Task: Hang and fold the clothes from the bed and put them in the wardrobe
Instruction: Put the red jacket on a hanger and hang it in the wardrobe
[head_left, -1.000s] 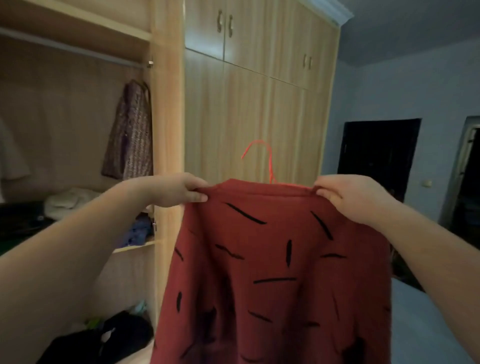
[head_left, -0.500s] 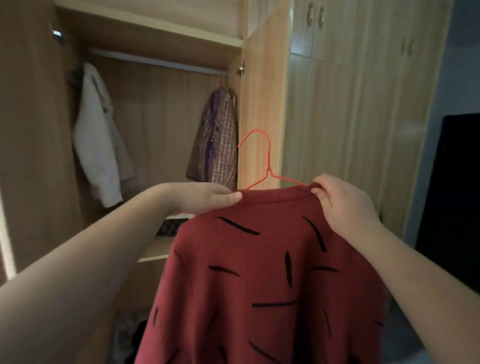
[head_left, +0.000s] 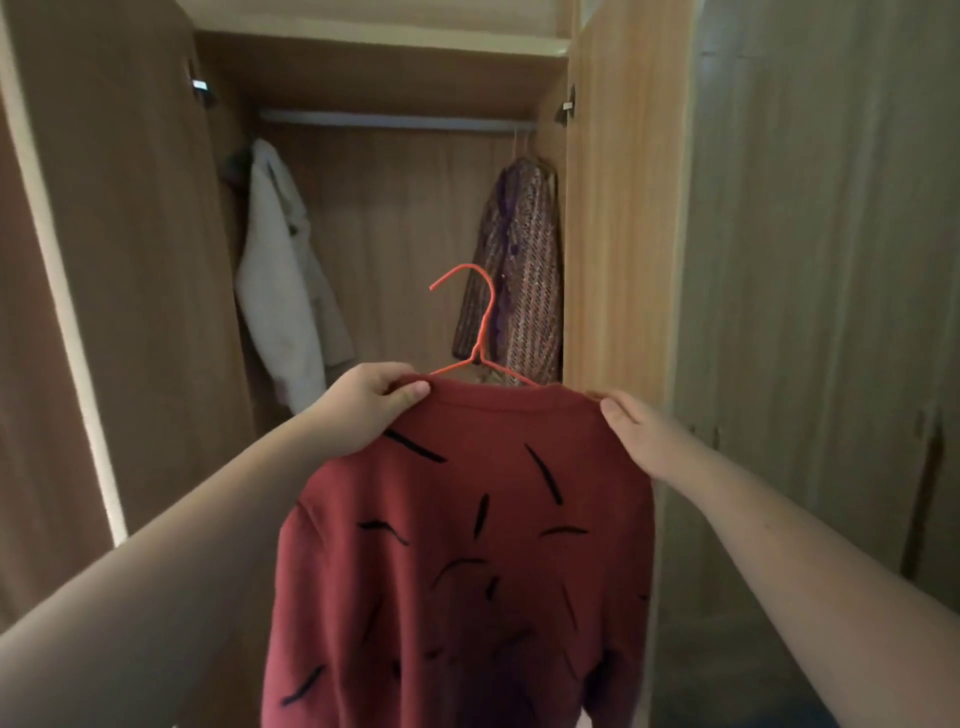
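Observation:
A dark red sweater (head_left: 467, 545) with short black dashes hangs on an orange wire hanger (head_left: 480, 332), held up in front of the open wardrobe. My left hand (head_left: 371, 402) pinches its left shoulder and my right hand (head_left: 641, 436) grips its right shoulder. The hanger's hook rises above the collar, well below the metal rail (head_left: 395, 122) across the top of the wardrobe. The sweater's lower part runs out of the frame.
A white coat (head_left: 280, 280) hangs at the rail's left end and a patterned brown-purple garment (head_left: 519, 280) at its right end, with a gap between them. The open wardrobe door (head_left: 119, 260) stands at the left. Closed wardrobe doors (head_left: 810, 260) fill the right.
My view has swung left, so the open wardrobe compartment now sits straight ahead. The sweater on its hanger has come in front of the compartment, still held by both hands.

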